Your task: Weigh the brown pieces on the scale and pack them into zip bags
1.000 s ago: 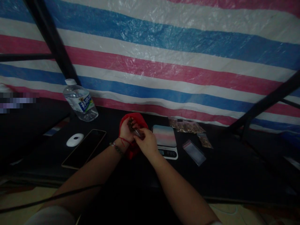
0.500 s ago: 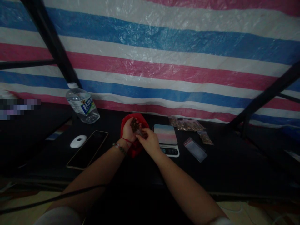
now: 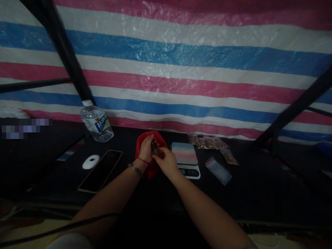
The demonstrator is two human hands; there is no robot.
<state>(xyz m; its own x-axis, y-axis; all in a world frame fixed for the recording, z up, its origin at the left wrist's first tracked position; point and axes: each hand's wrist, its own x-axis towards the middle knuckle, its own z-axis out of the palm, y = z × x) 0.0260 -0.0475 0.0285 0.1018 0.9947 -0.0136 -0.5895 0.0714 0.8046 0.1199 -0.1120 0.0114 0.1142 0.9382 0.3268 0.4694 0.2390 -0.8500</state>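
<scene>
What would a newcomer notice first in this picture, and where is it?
The sheet striped in blue, white and red strikes first, filling the background. Next comes the bright red container on the black table, where the left hand and right hand are together. Right of it stands a scale, its shiny plate mirroring the stripes.

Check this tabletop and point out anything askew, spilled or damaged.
One minor oddity: right of the digital scale, one filled zip bag lies slanted, out of line with the row of filled bags. No spill or damage shows in the dim light.
</scene>
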